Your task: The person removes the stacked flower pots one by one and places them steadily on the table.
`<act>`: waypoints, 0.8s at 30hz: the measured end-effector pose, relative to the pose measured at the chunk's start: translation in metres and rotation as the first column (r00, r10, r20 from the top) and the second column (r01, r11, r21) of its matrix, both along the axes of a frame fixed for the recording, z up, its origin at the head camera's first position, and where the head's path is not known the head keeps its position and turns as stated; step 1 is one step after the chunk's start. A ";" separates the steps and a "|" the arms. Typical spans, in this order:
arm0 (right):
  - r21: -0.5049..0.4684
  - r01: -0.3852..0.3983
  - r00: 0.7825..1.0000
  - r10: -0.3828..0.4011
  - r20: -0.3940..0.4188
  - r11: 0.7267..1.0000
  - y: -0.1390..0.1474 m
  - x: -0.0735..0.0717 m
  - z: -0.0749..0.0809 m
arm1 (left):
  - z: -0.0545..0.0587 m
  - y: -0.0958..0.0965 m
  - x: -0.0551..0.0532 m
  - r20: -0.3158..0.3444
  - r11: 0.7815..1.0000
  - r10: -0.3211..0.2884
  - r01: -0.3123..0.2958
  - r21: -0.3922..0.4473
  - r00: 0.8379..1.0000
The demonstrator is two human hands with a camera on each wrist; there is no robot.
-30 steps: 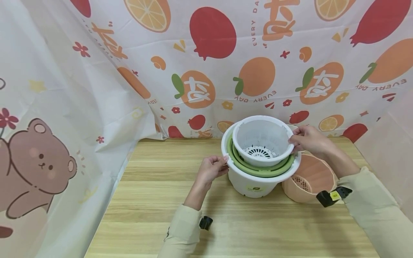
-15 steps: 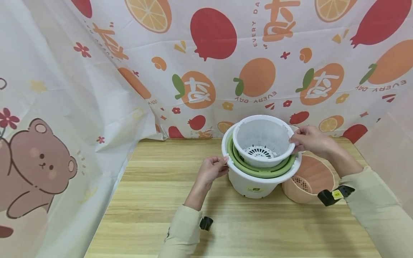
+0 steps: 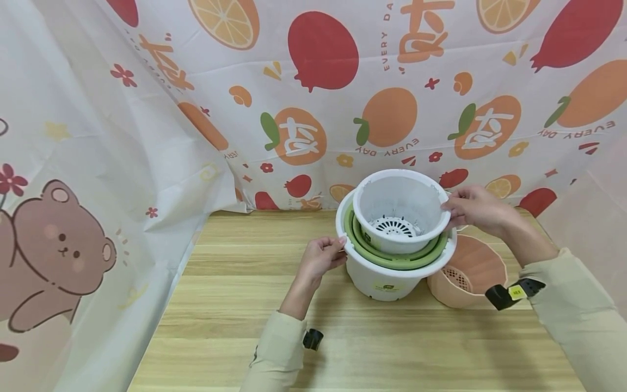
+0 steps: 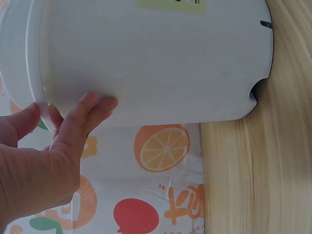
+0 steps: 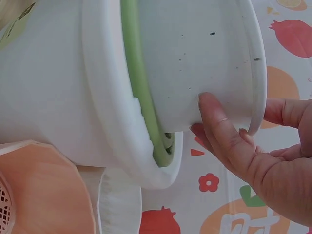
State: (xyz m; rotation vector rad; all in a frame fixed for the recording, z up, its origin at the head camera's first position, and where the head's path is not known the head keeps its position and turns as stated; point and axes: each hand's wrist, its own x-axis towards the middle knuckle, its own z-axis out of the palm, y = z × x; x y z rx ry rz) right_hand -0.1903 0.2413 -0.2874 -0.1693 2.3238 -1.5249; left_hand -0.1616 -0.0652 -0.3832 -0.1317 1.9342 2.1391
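Observation:
A small white plastic flower pot (image 3: 399, 198) with a slotted bottom sits partly inside green pots (image 3: 401, 263), which are nested in a large white pot (image 3: 379, 283). My right hand (image 3: 477, 209) pinches the small pot's right rim, thumb inside and fingers (image 5: 222, 126) along its outer wall. In the right wrist view, much of that wall shows above the green rim. My left hand (image 3: 320, 258) grips the large pot's left rim; its fingers (image 4: 78, 114) lie against the outer wall in the left wrist view. The nested pots' lower parts are hidden.
A peach ribbed pot (image 3: 482, 264) with a perforated bottom stands right of the large pot, under my right forearm. Beside it a pale pot (image 5: 122, 200) shows in the right wrist view. A fruit-print cloth (image 3: 338, 130) hangs behind the wooden table (image 3: 245, 305).
My right hand has moved slightly up and right, and the small white pot has risen a little out of the stack. My left hand and the large pot stay put.

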 end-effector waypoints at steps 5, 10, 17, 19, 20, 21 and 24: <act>-0.008 0.011 1.000 -0.011 -0.007 1.000 0.002 0.000 0.005 | 0.000 0.001 0.000 0.007 1.000 0.004 -0.004 -0.007 1.000; -0.010 0.012 1.000 -0.013 -0.018 1.000 0.004 0.002 0.012 | 0.000 0.001 0.000 0.008 1.000 0.005 -0.005 -0.013 1.000; -0.033 0.041 0.999 -0.041 -0.006 0.999 0.004 0.005 0.019 | -0.001 0.001 -0.001 -0.007 1.000 0.001 -0.001 -0.013 1.000; -0.041 0.051 0.999 -0.051 -0.005 0.998 0.004 0.006 0.021 | -0.002 0.001 -0.001 -0.006 1.000 0.000 0.000 -0.011 1.000; -0.046 0.054 0.999 -0.054 -0.003 0.997 0.004 0.007 0.022 | -0.002 0.001 -0.001 -0.005 1.000 -0.001 0.001 -0.012 1.000; -0.051 0.057 0.998 -0.057 -0.002 0.997 0.005 0.007 0.022 | -0.002 0.001 -0.001 -0.005 1.000 -0.002 0.001 -0.012 1.000; -0.059 0.065 0.998 -0.065 0.002 0.996 0.005 0.008 0.024 | -0.002 0.001 -0.001 -0.004 1.000 -0.002 0.002 -0.010 1.000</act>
